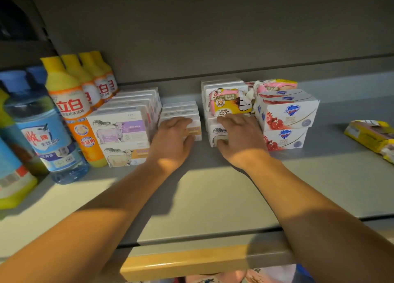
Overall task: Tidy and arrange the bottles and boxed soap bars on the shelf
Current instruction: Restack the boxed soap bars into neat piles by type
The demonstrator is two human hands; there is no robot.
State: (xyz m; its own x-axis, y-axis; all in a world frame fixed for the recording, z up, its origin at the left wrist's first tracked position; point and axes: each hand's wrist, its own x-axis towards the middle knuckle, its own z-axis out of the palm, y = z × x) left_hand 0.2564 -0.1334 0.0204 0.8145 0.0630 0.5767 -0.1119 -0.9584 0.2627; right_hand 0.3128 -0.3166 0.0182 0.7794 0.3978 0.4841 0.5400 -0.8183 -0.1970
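1. the left hand (172, 133) grips the short row of white soap boxes (181, 112) at about 12 o'clock on the shelf (213, 197), its fingers curled over the front box's top edge.
2. the right hand (238, 137) lies on the lower white boxes (213, 131) of the next stack, toward 1 o'clock. fingers spread over the front face; whether they curl round an edge i cannot tell.
3. to do this well, i judge: slide both groups together with flat, even pressure low on the boxes, so the loose wrapped soaps (230, 102) on top don't tip.
4. square the fronts with the sheep-printed boxes (119, 131) at 11 o'clock.
5. the boxes are stiff glossy card with sharp corners, and should slide easily on the smooth grey shelf.
6. the wrapped soaps are crinkled, soft-edged and uneven.
7. the yellow bottles (64, 95) and clear blue bottle (42, 129) at 10 o'clock are smooth rounded plastic.
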